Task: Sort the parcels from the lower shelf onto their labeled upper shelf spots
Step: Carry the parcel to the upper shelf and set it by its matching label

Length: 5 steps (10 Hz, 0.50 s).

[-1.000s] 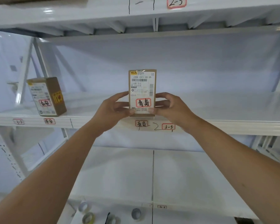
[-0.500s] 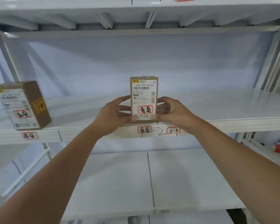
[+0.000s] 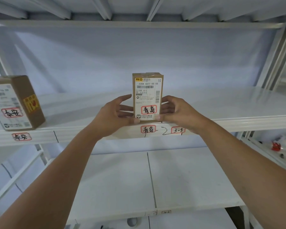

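Observation:
A small brown parcel [image 3: 147, 95] with a white shipping label and a red-framed handwritten tag stands upright on the upper shelf [image 3: 221, 111], right above the matching red-framed shelf label [image 3: 148, 129]. My left hand [image 3: 116, 113] grips its lower left side and my right hand [image 3: 175, 111] its lower right side, thumbs on the front face. A second, larger brown parcel [image 3: 16, 103] stands on the same shelf at the far left, above its own matching label [image 3: 21, 137].
A "3-3" tag [image 3: 178, 130] sits right of the middle label. The lower shelf [image 3: 188, 179] spreads white beneath my arms. A red object [image 3: 275, 145] lies on a neighbouring rack at the right. Shelf uprights stand at both sides.
The view has shifted right and closer. The parcel went from held just above the shelf edge to resting upright on the shelf, both hands still on it.

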Motion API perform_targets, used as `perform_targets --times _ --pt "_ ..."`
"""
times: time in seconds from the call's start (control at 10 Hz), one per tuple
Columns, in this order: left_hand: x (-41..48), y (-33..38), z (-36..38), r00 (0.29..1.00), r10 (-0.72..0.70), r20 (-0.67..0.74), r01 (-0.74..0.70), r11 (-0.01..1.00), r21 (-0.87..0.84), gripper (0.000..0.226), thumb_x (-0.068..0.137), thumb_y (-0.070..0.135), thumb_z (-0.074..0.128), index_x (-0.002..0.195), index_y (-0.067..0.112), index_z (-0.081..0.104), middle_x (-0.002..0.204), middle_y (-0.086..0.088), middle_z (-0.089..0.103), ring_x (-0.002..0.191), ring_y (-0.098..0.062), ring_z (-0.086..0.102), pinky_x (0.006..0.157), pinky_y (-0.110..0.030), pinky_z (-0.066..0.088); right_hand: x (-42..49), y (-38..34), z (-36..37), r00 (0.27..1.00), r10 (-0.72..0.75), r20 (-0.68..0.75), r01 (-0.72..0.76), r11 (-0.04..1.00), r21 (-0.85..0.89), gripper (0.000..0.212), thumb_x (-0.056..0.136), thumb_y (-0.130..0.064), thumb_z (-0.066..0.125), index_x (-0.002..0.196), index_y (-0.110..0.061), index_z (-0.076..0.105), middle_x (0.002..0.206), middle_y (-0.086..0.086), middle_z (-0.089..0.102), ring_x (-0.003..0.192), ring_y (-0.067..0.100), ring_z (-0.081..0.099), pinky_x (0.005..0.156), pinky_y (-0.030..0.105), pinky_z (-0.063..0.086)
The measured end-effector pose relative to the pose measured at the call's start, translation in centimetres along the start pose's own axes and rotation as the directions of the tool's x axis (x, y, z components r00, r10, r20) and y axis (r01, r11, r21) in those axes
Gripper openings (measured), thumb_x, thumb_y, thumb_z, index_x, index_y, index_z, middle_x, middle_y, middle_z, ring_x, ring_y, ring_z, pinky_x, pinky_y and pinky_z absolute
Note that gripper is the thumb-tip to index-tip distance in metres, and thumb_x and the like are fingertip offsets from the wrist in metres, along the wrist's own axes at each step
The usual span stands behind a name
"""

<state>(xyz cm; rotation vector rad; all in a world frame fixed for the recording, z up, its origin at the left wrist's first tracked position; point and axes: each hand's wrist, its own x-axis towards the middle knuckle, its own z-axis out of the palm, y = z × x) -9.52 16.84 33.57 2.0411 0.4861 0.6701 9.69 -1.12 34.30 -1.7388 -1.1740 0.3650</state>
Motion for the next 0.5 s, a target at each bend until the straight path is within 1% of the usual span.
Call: perform_targets --times 0.2,0.3,0.4,0.5 --pt "-0.02 -0.05 -0.08 1.000 -0.005 0.005 0.005 1.000 0.024 0.104 0.074 0.026 0.099 0.163 0.037 0.046 0.124 0.007 0.083 0.108 -0.012 0.083 0.107 -0.045 0.062 0.12 0.11 -0.21 1.000 0.014 0.023 -0.014 1.000 0.002 0.052 0.086 -0.007 0.088 0.132 -0.009 0.064 0.122 0.008 0.080 0.112 0.011 0.078 0.080 0.016 0.064" --pt "-0.05 -0.22 0.02 1.000 0.007 -0.011 -0.006 0.998 0.066 0.106 0.073 0.025 0.100 0.163 0.036 0.046 0.121 0.008 0.083 0.110 -0.012 0.081 0.110 -0.042 0.060 0.10 0.05 -0.15 0.999 0.020 0.028 -0.019 1.000 -0.012 0.059 0.086 -0.012 0.090 0.137 -0.015 0.061 0.123 0.006 0.080 0.110 0.010 0.079 0.085 0.019 0.065" --pt "-0.37 -0.55 0.52 0.998 0.046 -0.031 -0.042 0.993 0.111 0.107 0.075 0.026 0.098 0.166 0.034 0.043 0.124 0.010 0.082 0.117 -0.009 0.077 0.113 -0.036 0.056 0.12 0.15 0.10 1.000 0.013 0.017 -0.012 0.998 -0.068 0.088 0.083 -0.018 0.092 0.156 -0.028 0.044 0.121 0.002 0.079 0.114 0.014 0.078 0.103 0.033 0.061" --pt "-0.39 -0.71 0.49 0.996 0.068 -0.053 -0.060 0.990 0.129 0.109 0.074 0.030 0.098 0.167 0.034 0.041 0.134 0.005 0.079 0.124 -0.012 0.074 0.115 -0.037 0.055 0.12 -0.03 0.41 1.000 0.006 -0.003 -0.006 0.991 -0.134 0.112 0.079 -0.021 0.095 0.166 -0.037 0.026 0.118 -0.003 0.078 0.115 0.014 0.076 0.109 0.035 0.058"
